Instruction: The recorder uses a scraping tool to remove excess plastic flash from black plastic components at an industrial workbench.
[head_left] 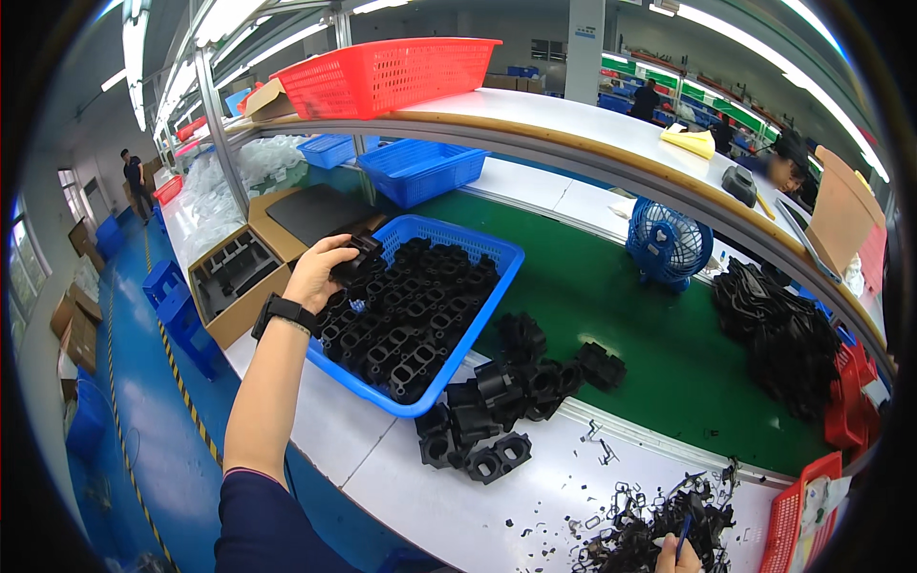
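Observation:
My left hand (317, 275), with a black watch on its wrist, is closed on a black plastic part (359, 256). It holds this above the upper left corner of a blue basket (514, 272). Inside the basket lie rows of black moulded parts (420, 315) with oval openings. At the lower right, my right hand (676, 556) grips a slim blue pen-like tool (684, 535); its tip is hard to make out. Beside that hand is a heap of black plastic scraps (659, 516). Several loose black parts (501, 392) are piled between the basket and the scraps.
A cardboard box (239, 277) with black parts stands left of the basket. Beyond the green conveyor belt (592, 296) are a blue fan (669, 244) and a black heap (774, 315). A red basket (807, 511) sits at right. Overhead, a shelf (573, 129) holds a red crate (382, 76).

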Demonstrator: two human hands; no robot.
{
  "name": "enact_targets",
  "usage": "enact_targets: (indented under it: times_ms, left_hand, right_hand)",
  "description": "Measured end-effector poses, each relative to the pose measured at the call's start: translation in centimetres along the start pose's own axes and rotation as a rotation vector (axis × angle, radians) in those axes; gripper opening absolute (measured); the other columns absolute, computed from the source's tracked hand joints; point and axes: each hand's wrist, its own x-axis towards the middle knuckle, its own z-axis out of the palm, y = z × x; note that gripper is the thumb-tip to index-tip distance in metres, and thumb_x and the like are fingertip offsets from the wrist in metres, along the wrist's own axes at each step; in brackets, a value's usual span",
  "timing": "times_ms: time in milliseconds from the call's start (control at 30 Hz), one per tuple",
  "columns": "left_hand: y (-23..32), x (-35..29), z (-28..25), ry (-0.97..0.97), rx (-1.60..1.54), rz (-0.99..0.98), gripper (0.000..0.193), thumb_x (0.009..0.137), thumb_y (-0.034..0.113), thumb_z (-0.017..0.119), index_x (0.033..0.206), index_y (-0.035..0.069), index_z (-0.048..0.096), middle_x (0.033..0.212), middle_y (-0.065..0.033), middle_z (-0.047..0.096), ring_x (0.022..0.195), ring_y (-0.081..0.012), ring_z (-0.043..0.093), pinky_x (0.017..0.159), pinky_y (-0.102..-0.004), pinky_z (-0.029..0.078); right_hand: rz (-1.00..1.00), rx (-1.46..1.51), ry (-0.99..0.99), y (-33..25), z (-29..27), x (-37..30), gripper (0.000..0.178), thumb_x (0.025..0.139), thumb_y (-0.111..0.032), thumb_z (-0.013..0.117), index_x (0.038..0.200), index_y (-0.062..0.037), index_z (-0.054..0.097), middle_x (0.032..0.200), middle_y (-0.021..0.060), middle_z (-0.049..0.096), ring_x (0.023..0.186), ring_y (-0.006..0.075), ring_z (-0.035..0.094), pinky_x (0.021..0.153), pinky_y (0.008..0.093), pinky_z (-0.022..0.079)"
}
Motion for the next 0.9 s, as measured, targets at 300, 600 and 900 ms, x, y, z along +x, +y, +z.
enact_targets:
  times_ms: [300,600,900]
  left_hand:
    - [-4.5,10.1,0.8,0.187,0.79,0.448,0.04,0.065,0.01,0.068,0.105,0.008,0.062,0.092,-0.0129,0.064,0.086,-0.0239,0.062,0.078,-0.0323,0.048]
    - [-7.6,14.4,1.4,0.167,0.466,0.093,0.04,0.082,0.012,0.063,0.119,0.0,0.052,0.103,-0.0097,0.059,0.094,-0.0201,0.058,0.08,-0.0353,0.048]
    - [-6.8,14.8,0.7,0.166,0.072,-0.044,0.039,0.087,0.011,0.053,0.125,0.003,0.046,0.114,-0.0123,0.054,0.101,-0.0251,0.057,0.085,-0.0486,0.046]
  right_hand:
    - [0.051,-0.043,0.013,0.1,-0.9,-0.7,0.023,0.092,-0.018,0.055,0.086,0.0033,0.062,0.055,0.0074,0.047,0.051,0.0117,0.039,0.046,0.0296,0.032]
    - [0.436,0.157,0.219,3.3,-3.2,-4.1,0.031,0.094,-0.024,0.054,0.068,-0.0067,0.052,0.054,-0.0046,0.038,0.048,0.0056,0.033,0.043,0.0239,0.024]
    - [0.522,0.283,0.216,4.6,-3.4,-5.3,0.034,0.094,-0.024,0.053,0.064,-0.0127,0.041,0.052,-0.0058,0.032,0.045,0.0053,0.027,0.041,0.0238,0.02]
